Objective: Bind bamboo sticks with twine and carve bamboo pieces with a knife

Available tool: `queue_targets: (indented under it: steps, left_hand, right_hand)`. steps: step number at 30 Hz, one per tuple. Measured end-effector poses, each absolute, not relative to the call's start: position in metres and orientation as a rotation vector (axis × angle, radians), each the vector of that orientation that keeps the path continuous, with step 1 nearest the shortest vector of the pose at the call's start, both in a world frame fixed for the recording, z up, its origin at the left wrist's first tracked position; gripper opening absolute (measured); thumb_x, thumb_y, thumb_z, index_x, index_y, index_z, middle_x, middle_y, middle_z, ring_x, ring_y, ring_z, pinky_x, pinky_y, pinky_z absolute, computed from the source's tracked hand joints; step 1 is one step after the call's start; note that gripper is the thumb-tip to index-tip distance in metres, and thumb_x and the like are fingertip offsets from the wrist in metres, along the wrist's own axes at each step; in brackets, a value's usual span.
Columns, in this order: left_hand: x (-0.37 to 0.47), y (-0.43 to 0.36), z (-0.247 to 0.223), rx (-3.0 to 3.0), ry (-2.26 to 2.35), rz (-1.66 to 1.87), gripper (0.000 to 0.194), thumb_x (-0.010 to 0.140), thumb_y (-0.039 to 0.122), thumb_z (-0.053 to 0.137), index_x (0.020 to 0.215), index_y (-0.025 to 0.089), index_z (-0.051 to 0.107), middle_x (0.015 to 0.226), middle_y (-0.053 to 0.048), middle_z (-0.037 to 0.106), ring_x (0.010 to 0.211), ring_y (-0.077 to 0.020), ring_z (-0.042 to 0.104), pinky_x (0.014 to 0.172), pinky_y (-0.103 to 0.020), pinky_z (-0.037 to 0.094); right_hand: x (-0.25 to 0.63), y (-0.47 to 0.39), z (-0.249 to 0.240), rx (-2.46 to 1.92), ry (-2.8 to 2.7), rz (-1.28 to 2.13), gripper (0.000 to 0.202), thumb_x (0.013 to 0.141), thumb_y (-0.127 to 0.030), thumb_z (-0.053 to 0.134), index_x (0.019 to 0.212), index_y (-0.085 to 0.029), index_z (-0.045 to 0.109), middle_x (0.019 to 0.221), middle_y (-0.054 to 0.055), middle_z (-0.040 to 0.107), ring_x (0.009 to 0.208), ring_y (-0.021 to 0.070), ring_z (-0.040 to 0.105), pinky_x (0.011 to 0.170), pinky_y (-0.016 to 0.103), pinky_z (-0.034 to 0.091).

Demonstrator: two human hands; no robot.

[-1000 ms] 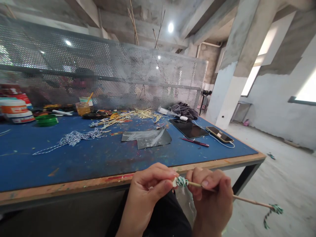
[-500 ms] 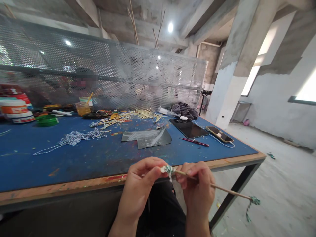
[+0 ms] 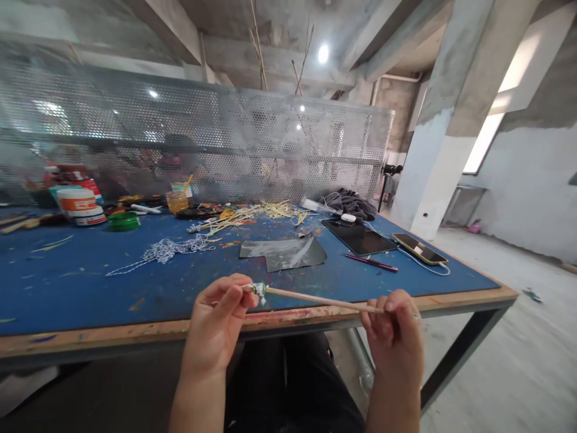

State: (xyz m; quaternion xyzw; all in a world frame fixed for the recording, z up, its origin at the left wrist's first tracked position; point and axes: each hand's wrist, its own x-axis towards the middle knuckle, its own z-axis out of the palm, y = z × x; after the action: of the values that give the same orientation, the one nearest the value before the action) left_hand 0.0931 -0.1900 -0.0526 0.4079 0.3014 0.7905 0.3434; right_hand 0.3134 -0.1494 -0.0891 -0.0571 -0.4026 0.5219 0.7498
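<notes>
A thin wooden stick (image 3: 315, 298) stretches between my two hands, just above the table's front edge. My left hand (image 3: 220, 307) pinches its left end, beside a green-and-white cord (image 3: 259, 291) wound round the stick. Around the other end my right hand (image 3: 394, 322) is closed, hiding most of the cord knot there; only a speck of green shows by the fingers. Beyond the stick lies a dark grey sheet (image 3: 288, 252) with pale scuffs.
On the blue table (image 3: 180, 300) lie a blue-white cord bundle (image 3: 174, 248), pale shavings (image 3: 282, 209), a tablet (image 3: 358, 236), a phone (image 3: 419, 248) and a purple pen (image 3: 369, 263). Paint jars (image 3: 81, 207) and a green lid (image 3: 124, 221) stand left. A perforated metal screen (image 3: 252, 144) rises behind.
My right hand has slid along the stick to its right end, away from my left hand. My left hand has shifted left with the wound end. The view has turned slightly left.
</notes>
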Motion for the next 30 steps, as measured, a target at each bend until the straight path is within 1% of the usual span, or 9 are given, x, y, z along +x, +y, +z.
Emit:
queue_targets:
  steps: [4,9,13,17,20,24,26,28,30]
  left_hand:
    - [0.094,-0.19,-0.053,1.088,0.833,2.05,0.027,0.057,0.047,0.089,0.066,0.024,0.078,0.061,0.002,0.065,0.051,-0.0062,0.058,0.05,-0.014,0.05]
    - [0.079,-0.185,-0.023,1.377,1.179,1.894,0.04,0.074,0.059,0.072,0.078,0.02,0.08,0.07,-0.006,0.072,0.06,-0.0122,0.062,0.056,-0.019,0.051]
    - [0.046,-0.158,0.029,1.878,1.734,1.311,0.046,0.089,0.054,0.046,0.082,0.019,0.075,0.079,-0.007,0.074,0.069,-0.0158,0.065,0.062,-0.024,0.052]
    - [0.025,-0.104,0.053,1.961,1.93,0.899,0.035,0.09,0.044,0.051,0.084,0.017,0.072,0.085,-0.005,0.073,0.076,-0.0174,0.066,0.062,-0.025,0.051]
    - [0.014,-0.066,0.037,1.977,2.146,0.607,0.027,0.088,0.038,0.064,0.083,0.012,0.067,0.081,-0.003,0.068,0.076,-0.0172,0.065,0.071,-0.032,0.054]
    - [-0.002,-0.039,0.001,1.948,2.379,0.439,0.024,0.094,0.035,0.058,0.103,0.013,0.064,0.102,-0.006,0.066,0.091,-0.0188,0.065,0.082,-0.039,0.055]
    - [-0.009,-0.034,-0.014,1.963,2.43,0.4,0.025,0.095,0.035,0.057,0.108,0.014,0.063,0.108,-0.008,0.065,0.095,-0.0197,0.064,0.084,-0.041,0.055]
    - [-0.015,-0.03,-0.023,2.011,2.44,0.376,0.027,0.095,0.035,0.058,0.112,0.014,0.062,0.113,-0.009,0.064,0.1,-0.0211,0.063,0.087,-0.043,0.054]
    - [-0.022,-0.027,-0.028,2.06,2.426,0.357,0.028,0.095,0.035,0.058,0.114,0.014,0.061,0.115,-0.009,0.063,0.102,-0.0219,0.063,0.088,-0.044,0.054]
  right_hand:
    - [0.322,-0.144,-0.089,-0.14,-0.889,1.1,0.02,0.083,-0.039,0.071,0.074,-0.021,0.069,0.042,-0.008,0.047,0.037,0.0047,0.037,0.043,0.017,0.042]
    - [0.335,-0.143,-0.092,-0.306,-0.769,0.925,0.017,0.077,-0.038,0.078,0.08,-0.022,0.074,0.057,-0.003,0.064,0.05,0.0084,0.058,0.055,0.024,0.053]
    - [0.35,-0.137,-0.075,-0.471,-0.752,0.696,0.016,0.072,-0.027,0.081,0.085,-0.018,0.076,0.073,0.002,0.073,0.065,0.0127,0.068,0.065,0.027,0.057]
    - [0.34,-0.113,-0.029,-0.402,-0.824,0.625,0.015,0.073,-0.022,0.076,0.088,-0.018,0.077,0.079,0.002,0.075,0.069,0.0134,0.07,0.073,0.03,0.058]
    - [0.316,-0.087,0.01,-0.342,-0.942,0.576,0.013,0.075,-0.021,0.07,0.087,-0.02,0.077,0.085,0.002,0.075,0.075,0.0138,0.069,0.067,0.028,0.058]
    - [0.279,-0.055,0.056,-0.284,-1.075,0.509,0.014,0.076,-0.017,0.064,0.084,-0.02,0.075,0.072,-0.001,0.069,0.065,0.011,0.066,0.06,0.025,0.054]
    - [0.262,-0.04,0.078,-0.251,-1.088,0.499,0.015,0.076,-0.014,0.06,0.08,-0.019,0.074,0.079,0.0,0.069,0.062,0.0092,0.064,0.057,0.024,0.052]
    - [0.245,-0.025,0.096,-0.274,-1.085,0.633,0.021,0.076,-0.009,0.056,0.083,-0.019,0.073,0.085,0.0,0.069,0.063,0.0073,0.062,0.058,0.022,0.05]
    - [0.224,-0.006,0.107,-0.307,-1.044,0.823,0.022,0.08,-0.008,0.055,0.086,-0.019,0.072,0.078,-0.002,0.066,0.063,0.0068,0.06,0.059,0.021,0.048]
